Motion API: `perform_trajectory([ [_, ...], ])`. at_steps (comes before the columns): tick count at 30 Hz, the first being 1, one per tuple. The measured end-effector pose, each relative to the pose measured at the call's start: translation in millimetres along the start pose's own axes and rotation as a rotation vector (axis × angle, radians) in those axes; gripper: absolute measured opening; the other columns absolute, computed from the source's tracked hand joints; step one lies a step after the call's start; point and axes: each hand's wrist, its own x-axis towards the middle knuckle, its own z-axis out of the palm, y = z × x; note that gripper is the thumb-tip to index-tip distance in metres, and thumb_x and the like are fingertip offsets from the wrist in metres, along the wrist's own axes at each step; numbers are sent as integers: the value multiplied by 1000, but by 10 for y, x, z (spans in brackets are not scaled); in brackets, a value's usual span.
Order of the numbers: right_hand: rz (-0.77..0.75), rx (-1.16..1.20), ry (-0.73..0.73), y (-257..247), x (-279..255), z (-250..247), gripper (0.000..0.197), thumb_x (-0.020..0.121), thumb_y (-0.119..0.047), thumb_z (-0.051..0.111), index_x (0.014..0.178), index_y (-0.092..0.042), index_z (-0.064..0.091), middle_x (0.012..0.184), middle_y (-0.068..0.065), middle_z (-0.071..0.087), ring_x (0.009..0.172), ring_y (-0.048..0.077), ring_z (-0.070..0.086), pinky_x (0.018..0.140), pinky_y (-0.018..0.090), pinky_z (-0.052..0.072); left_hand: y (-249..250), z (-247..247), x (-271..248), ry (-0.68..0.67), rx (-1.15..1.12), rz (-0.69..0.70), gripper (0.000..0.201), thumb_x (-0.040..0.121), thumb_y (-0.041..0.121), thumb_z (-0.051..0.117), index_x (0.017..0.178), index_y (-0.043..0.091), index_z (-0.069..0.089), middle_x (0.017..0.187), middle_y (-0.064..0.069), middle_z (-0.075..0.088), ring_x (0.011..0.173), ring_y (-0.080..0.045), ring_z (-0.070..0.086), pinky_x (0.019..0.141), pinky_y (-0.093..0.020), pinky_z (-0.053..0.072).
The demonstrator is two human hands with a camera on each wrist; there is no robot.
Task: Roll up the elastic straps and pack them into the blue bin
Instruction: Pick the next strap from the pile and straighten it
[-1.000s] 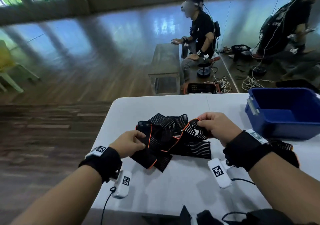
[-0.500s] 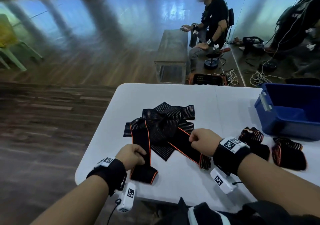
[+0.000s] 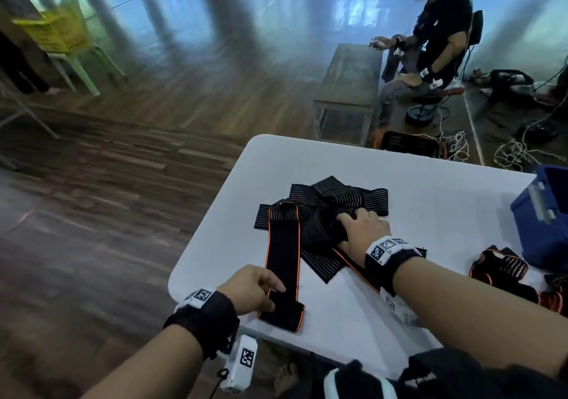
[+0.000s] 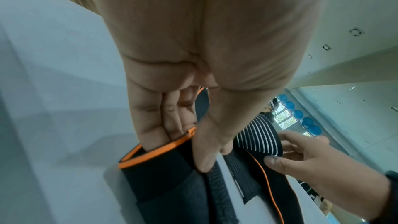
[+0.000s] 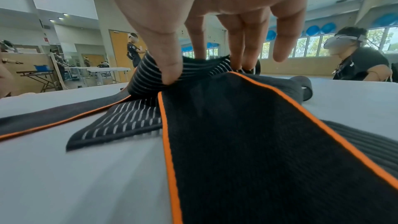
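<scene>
Setting: white table [image 3: 353, 312] over a wood-plank floor; a seated person in a headset at 1 o'clock.
Task thing: elastic straps [image 3: 325, 214], black with pale ribbing, lie tangled in a pile at the table's centre.
Selected strap: orange-edged strap [image 3: 282, 263] runs straight from the pile toward 6 o'clock, its free end flat near the table's near edge.
Left hand: left hand [image 3: 250, 289] pinches the strap's near end, thumb on top and fingers [image 4: 159, 117] tucked under the orange border.
Right hand: right hand [image 3: 359, 229] sits on the pile at 3 o'clock of the strap; its thumb and fingertips [image 5: 170, 67] pinch a ribbed fold and lift it.
Finished rolls: rolled straps [image 3: 498, 268] lie on the table at 4 o'clock of the pile, just beside the bin.
Destination: blue bin [image 3: 541, 220] stands at the table's right edge, at 3 o'clock; its inside is out of view.
Step in hand: judged to be freeing one strap from the tangle and laying it out for rolling.
Next move: the far end probably must come clear of the pile; then the near end is turned over on itself and rolled tightly, with tension kept so the coil does not spring loose.
</scene>
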Motion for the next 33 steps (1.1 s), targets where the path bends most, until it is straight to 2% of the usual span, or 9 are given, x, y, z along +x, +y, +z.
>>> perform_trajectory([
  [4,2,140,6,-49,160,-112,36,86,-49,63,110,-22,61,117,5,55,109,27,54,85,36,46,-37,-23,-66,16,-61,10,35,64,3,81,80,34,78,89,-5,66,69,-15,59,68,-32,53],
  [7,68,569,60,-115,332,-262,12,91,-28,63,98,-18,65,97,2,66,96,24,64,79,31,48,-38,-42,-103,24,-83,12,36,66,1,80,77,35,78,81,-5,64,67,-16,58,69,-34,53],
  [9,120,1012,38,-224,395,-366,16,93,-12,59,109,-14,60,95,7,68,88,24,67,72,36,55,-21,-33,-132,33,-89,4,33,69,0,79,74,33,78,75,-5,66,66,-18,59,71,-37,55],
  [11,134,1183,26,-273,438,-399,17,92,-3,57,106,-13,55,95,11,69,84,23,66,67,35,54,-1,-20,-153,56,-100,-3,32,70,-1,77,72,31,78,70,1,69,65,-15,62,72,-37,57],
  [14,11,596,-14,-176,479,-345,7,87,-16,62,91,-21,60,91,1,69,92,24,66,76,29,49,18,3,-166,105,-137,-3,34,70,-2,73,72,31,79,68,3,69,63,-14,60,68,-32,54],
  [18,-36,5,-188,-113,373,-104,50,83,-45,67,124,-20,53,124,13,54,115,33,51,90,41,48,47,6,-182,113,-141,-4,32,68,1,72,76,31,80,73,-9,71,66,-17,60,71,-39,57],
  [22,-33,-19,-143,-100,323,2,56,80,-40,72,128,-23,49,127,10,46,117,34,45,89,44,48,89,26,-217,98,-132,14,38,72,-3,66,75,31,81,82,-5,77,71,-11,65,78,-35,58],
  [27,-72,210,-69,-72,322,-113,34,82,-9,58,115,-13,61,114,13,53,105,35,58,86,36,50,168,36,-250,170,-187,12,35,79,-6,62,85,24,79,80,3,73,63,-3,63,66,-19,53],
  [33,-72,537,-46,-4,324,-504,34,76,-6,63,106,-20,71,108,3,69,102,22,63,82,21,43,519,-151,-304,369,-342,123,20,86,0,68,95,15,76,82,0,72,55,1,61,58,-14,48],
])
